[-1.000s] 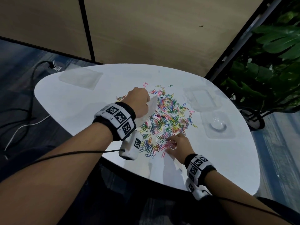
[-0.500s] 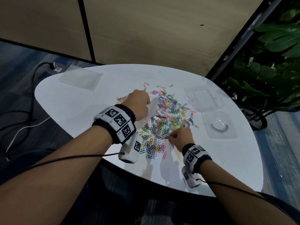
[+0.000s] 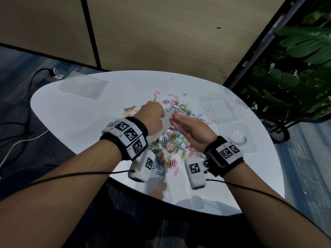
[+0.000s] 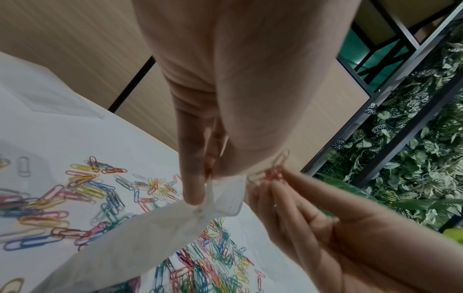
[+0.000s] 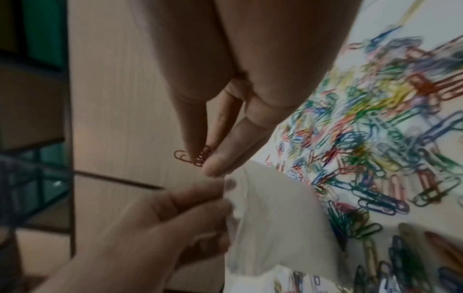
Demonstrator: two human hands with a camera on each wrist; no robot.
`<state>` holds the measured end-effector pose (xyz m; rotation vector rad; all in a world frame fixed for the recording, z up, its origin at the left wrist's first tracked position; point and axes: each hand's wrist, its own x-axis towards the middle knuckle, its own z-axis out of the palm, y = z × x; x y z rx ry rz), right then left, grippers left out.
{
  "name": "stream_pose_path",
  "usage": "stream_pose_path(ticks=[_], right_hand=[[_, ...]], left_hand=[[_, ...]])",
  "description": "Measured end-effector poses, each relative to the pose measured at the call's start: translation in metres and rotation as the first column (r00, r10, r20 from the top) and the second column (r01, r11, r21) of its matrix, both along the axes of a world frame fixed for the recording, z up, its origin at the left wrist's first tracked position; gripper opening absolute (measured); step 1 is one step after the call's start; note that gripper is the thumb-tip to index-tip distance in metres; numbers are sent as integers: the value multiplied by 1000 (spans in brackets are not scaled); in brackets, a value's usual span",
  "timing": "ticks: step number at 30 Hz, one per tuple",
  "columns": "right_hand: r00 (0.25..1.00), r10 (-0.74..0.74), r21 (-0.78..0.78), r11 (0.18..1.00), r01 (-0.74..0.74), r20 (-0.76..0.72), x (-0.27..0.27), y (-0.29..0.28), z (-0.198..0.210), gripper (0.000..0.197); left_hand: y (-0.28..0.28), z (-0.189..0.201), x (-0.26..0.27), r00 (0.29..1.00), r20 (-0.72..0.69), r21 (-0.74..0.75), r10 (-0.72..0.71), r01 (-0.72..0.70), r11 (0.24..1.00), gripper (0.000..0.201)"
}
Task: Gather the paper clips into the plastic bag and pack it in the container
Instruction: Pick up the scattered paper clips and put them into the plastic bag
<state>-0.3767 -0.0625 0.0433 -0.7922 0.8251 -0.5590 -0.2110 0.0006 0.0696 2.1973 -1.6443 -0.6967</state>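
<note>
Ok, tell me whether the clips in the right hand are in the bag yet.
Not yet. The right hand pinches the clips just outside the plastic bag, whose top edge the left hand holds.

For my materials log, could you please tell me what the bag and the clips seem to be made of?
Bag: thin, soft plastic film, milky-translucent; it creases and hangs limp where the left hand pinches it.
Clips: bent wire, probably metal under a coloured coating; thin loops in many bright colours.

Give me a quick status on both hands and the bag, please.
Left hand pinching plastic bag at its mouth, above the table. Right hand pinching a few paper clips beside the opening. Nothing blocking.
</note>
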Motion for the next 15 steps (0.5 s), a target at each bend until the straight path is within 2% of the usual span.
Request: stream_pose_path(ticks=[2, 4, 6, 8, 11, 12, 13, 14, 15], right_hand=[[993, 38, -108, 993, -50, -109, 10, 6, 1, 27], [945, 26, -298, 946, -129, -326, 17, 9, -7, 23], [830, -38, -517, 798, -310, -557, 22, 12, -11, 19], [755, -102, -618, 650, -442, -647, 23, 13, -7, 19], [813, -182, -708, 618, -342, -553, 14, 8, 0, 17], [806, -203, -706, 627, -329, -556, 8, 4, -1, 15], [767, -201, -674, 641, -367, -609, -1, 2, -4, 14], [694, -171, -607, 654, -452, -700, -10, 0, -10, 15], [584, -117, -503, 660, -559, -803, -20, 0, -19, 23]], left_hand=[[0, -1, -3, 1000, 9, -2, -17, 17, 1000, 36], [0, -1, -5, 1000, 10, -5, -20, 20, 1000, 31], [0, -1, -5, 1000, -5, -20, -4, 3, 1000, 30], [1, -1, -4, 1000, -4, -24, 1, -1, 1000, 32], [1, 0, 0, 1000, 2, -9, 15, -15, 1000, 36], [1, 1, 2, 1000, 3, -5, 22, -22, 1000, 37], [1, 1, 4, 1000, 1, 0, 30, -30, 1000, 37], [0, 1, 6, 999, -3, 3, 36, -36, 999, 37], [0, 2, 8, 999, -5, 6, 37, -37, 999, 37]])
